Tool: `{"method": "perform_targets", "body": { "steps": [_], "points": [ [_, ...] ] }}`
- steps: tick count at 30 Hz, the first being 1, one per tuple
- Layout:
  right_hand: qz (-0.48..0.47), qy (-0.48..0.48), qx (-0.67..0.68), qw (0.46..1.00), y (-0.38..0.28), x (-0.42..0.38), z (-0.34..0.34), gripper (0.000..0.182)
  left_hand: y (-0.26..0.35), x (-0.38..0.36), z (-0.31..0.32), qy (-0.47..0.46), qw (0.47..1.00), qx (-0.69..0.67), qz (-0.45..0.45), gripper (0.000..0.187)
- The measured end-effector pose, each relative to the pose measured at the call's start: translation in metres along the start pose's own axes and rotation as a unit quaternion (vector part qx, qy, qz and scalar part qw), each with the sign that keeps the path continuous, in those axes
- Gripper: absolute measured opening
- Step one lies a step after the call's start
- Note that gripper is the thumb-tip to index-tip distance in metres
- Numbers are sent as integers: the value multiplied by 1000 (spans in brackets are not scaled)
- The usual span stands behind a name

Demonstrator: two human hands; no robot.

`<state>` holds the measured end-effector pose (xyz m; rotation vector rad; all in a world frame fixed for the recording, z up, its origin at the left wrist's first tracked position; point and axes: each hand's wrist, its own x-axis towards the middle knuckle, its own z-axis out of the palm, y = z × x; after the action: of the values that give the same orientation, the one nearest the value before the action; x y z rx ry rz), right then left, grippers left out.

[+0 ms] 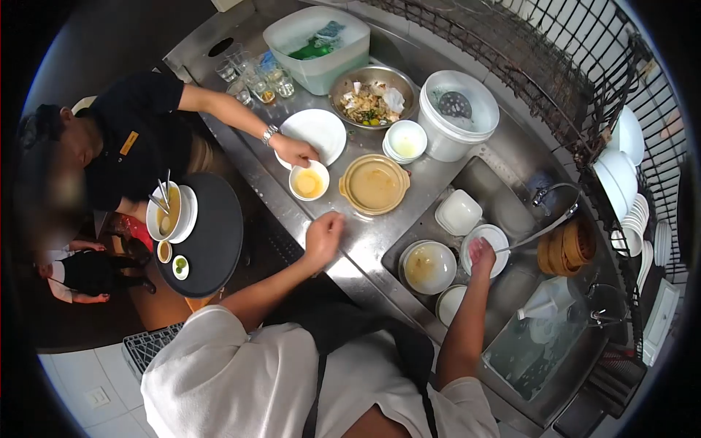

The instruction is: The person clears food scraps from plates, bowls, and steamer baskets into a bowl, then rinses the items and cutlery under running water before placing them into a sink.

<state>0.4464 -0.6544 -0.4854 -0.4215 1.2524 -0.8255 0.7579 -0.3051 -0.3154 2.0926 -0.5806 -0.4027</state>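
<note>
My left hand is loosely closed above the counter's front edge, below a tan clay pot with residue in it. Nothing shows in its fingers. My right hand is over a round white dish in the sink; its fingers are too blurred to show whether they grip the rim. Beside it lie a squarish white bowl and a stack of bowls with yellowish residue. A co-worker's hand holds a small white bowl with yellow liquid, next to a white plate.
The co-worker carries a black tray with a soup bowl. Behind the pot are a scrap-filled metal bowl, a white bucket, a plastic tub and several glasses. Bamboo steamers and a wire rack are at right.
</note>
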Motion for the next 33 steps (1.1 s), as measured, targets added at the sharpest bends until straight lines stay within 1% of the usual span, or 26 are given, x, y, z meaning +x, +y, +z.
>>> {"method": "perform_targets", "body": {
  "steps": [1, 3, 4, 5, 7, 8, 9, 11, 12, 14, 15, 17, 18, 19, 20, 21, 23, 24, 26, 27, 29, 30, 32, 33],
  "points": [
    [-39, -11, -64, 997, 11, -17, 4, 23, -33, 2, -6, 22, 1000, -3, -14, 23],
    [-120, -28, -195, 973, 34, -44, 11, 25, -28, 4, -30, 94, 994, 7, -55, 26],
    [-162, -40, -210, 964, 46, -62, 27, 24, -28, 6, -38, 127, 989, 10, -77, 29],
    [-201, -51, -225, 952, 59, -86, 52, 26, -38, 16, -41, 164, 984, 50, -42, 35],
    [-223, -98, -284, 927, 69, -146, 125, 37, -64, 44, -46, 236, 962, 134, 23, 48],
    [-209, -106, -319, 918, 78, -168, 161, 43, -57, 54, -52, 213, 968, 132, -12, 60],
    [-197, -113, -352, 908, 85, -180, 191, 50, -62, 71, -50, 239, 958, 158, 1, 53],
    [-178, -132, -459, 860, 112, -173, 220, 54, -57, 95, -62, 100, 970, 202, -90, 41],
    [-156, -136, -463, 862, 121, -167, 225, 54, -55, 101, -67, 30, 966, 221, -133, 35],
    [-113, -146, -469, 863, 133, -163, 234, 54, -79, 112, -55, 57, 971, 213, -93, 25],
    [-98, -142, -486, 857, 131, -170, 237, 53, -79, 117, -56, 71, 972, 210, -72, 21],
    [-65, -128, -516, 844, 130, -184, 228, 50, -80, 122, -53, 31, 975, 204, -80, 20],
    [-161, -83, -584, 791, 127, -201, 223, 47, -79, 124, -52, 9, 976, 201, -82, 20],
    [-254, -38, -642, 722, 121, -231, 220, 44, -86, 129, -48, -22, 976, 198, -93, 21],
    [-342, 9, -688, 640, 118, -256, 219, 41, -98, 138, -40, -52, 974, 195, -101, 22],
    [-428, -2, -642, 636, 117, -272, 219, 37, -101, 146, -35, -80, 973, 191, -107, 23],
    [-590, -26, -534, 605, 115, -295, 226, 29, -97, 145, -39, -94, 974, 68, -194, 24],
    [-606, -86, -521, 595, 110, -302, 236, 27, -93, 143, -41, -99, 967, 7, -235, 25],
    [-629, -210, -485, 570, 104, -314, 256, 24, -89, 142, -46, -80, 965, -100, -227, 33],
    [-617, -226, -479, 582, 101, -321, 265, 23, -86, 144, -47, -70, 960, -150, -225, 37],
    [-585, -261, -469, 608, 93, -330, 274, 21, -63, 157, -53, -84, 940, -244, -224, 47],
    [-564, -271, -456, 634, 91, -329, 269, 19, -49, 163, -54, -92, 925, -291, -226, 53],
    [-520, -290, -428, 680, 84, -325, 251, 17, -18, 194, -50, -110, 910, -351, -191, 62],
    [-498, -297, -429, 693, 77, -324, 237, 16, 4, 209, -48, -103, 922, -338, -156, 60]
  ]
}}
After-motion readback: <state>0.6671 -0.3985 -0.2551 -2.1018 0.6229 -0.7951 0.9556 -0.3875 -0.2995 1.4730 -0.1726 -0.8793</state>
